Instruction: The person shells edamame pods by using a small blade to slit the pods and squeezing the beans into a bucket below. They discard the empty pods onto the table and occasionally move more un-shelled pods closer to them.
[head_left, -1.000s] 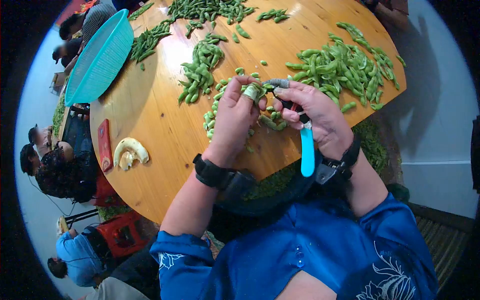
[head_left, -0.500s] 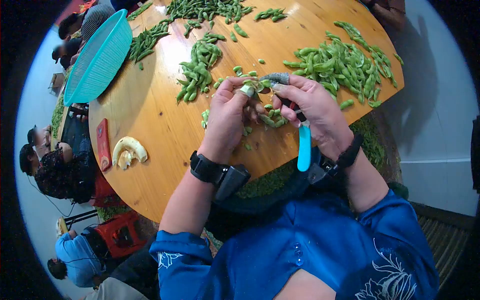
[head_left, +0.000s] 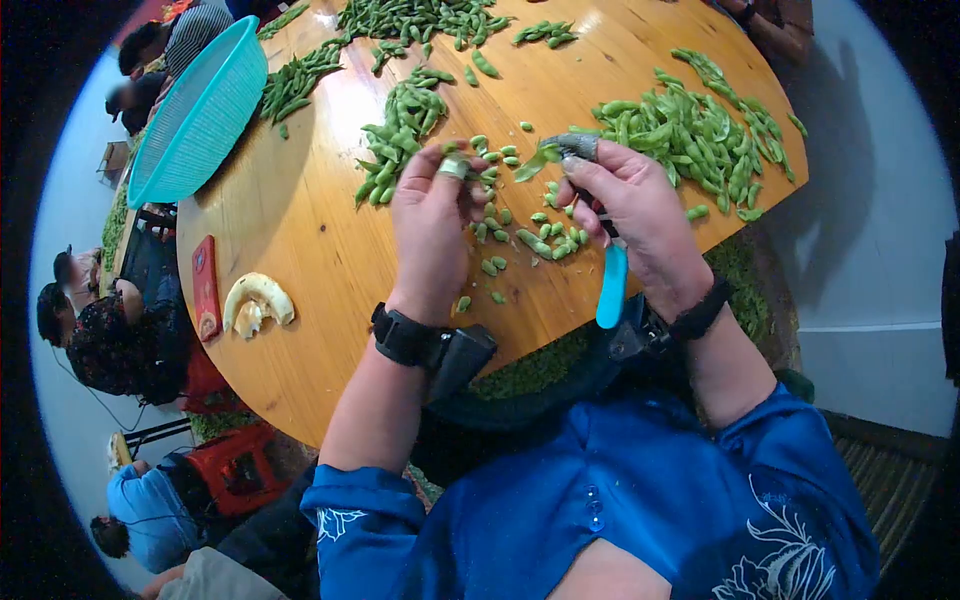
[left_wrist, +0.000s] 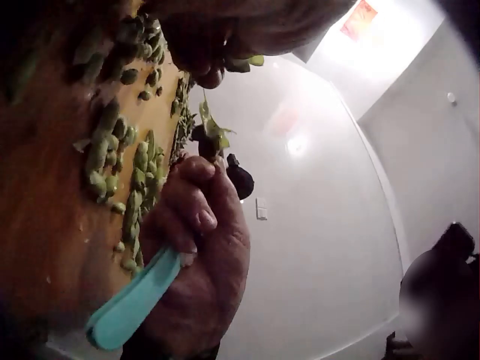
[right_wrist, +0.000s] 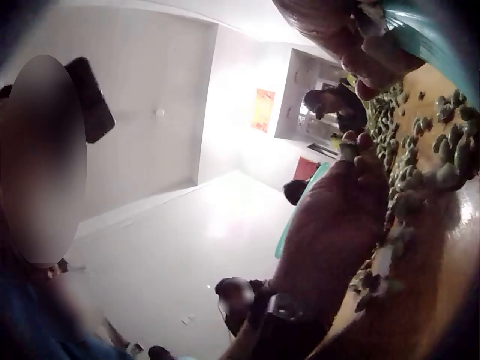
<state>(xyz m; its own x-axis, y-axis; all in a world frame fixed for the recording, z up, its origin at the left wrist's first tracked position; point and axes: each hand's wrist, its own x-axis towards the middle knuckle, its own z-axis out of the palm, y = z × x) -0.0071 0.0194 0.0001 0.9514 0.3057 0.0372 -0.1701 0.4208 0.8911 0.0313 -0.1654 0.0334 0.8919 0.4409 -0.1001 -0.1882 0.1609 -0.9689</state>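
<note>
My right hand (head_left: 640,205) grips a tool with a turquoise handle (head_left: 612,285); its working end is hidden in the hand. Between its thumb and a grey-covered index finger it also pinches a split, pale green soybean pod (head_left: 540,160). To the left, my left hand (head_left: 432,225), pale tape around its thumb, pinches a small green bean piece (left_wrist: 238,65) mostly hidden by the fingers. A gap separates the hands. Below them, loose shelled soybeans (head_left: 553,240) are scattered on the wooden table (head_left: 350,270).
A heap of light green pods (head_left: 680,135) spreads at the right, with a plump pod pile (head_left: 400,130) left of the hands. A turquoise basket (head_left: 200,120) leans at the left edge. Nearby lie a red phone (head_left: 206,290) and a banana peel (head_left: 262,300). Other people sit around.
The hands were together at a pod and have since drawn apart, the left hand going left. The split pod stays with the right hand, and more loose beans show between them.
</note>
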